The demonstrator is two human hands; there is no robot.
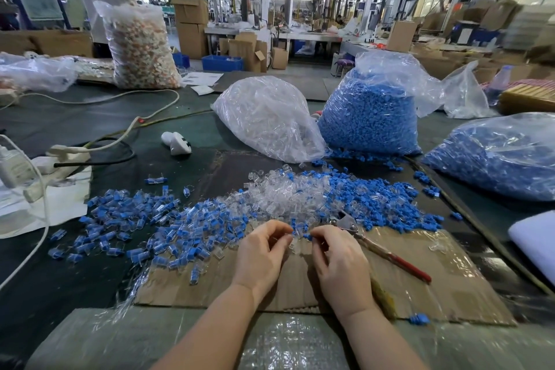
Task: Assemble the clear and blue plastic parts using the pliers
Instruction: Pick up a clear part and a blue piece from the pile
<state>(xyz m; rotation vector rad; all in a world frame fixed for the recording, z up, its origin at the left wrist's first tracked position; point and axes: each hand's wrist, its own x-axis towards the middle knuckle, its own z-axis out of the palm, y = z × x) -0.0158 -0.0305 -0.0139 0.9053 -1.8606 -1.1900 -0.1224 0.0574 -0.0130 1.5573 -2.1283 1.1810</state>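
Head view. Factory floor space lay behind the bench: stacked cartons, blue crates, wall fans, and a person in white handling a large bag of pale parts (pixel 141 48) at the far left edge. On the dark bench surface (pixel 168 117) a flattened cardboard sheet (pixel 420 285) served as the work mat near the front edge.

Progress, as judged from the layout: a large spread of joined clear-and-blue pieces (pixel 129 228) lay toward the left edge of the cardboard, which indicated many units were complete. A loose heap of clear parts (pixel 285 192) and a scatter of blue parts (pixel 387 201) remained at the far edge of the cardboard. Behind these, a bag of clear parts (pixel 270 120) and two bags of blue parts (pixel 372 117) were full, so most of the stock was left.

The left hand (pixel 261 252) had its fingers curled, pinching a small clear part (pixel 295 242) at the fingertips. The right hand (pixel 336 258) was likewise curled, pinching a small blue part (pixel 307 237) against it. Both pieces sat between the hands above the cardboard's middle; their exact orientation was too small to tell.

The pliers (pixel 375 242) lay unheld on the cardboard just beside the right hand. Their long axis ran diagonally, with the metal head toward the heap of parts and the red handle toward the right front corner.
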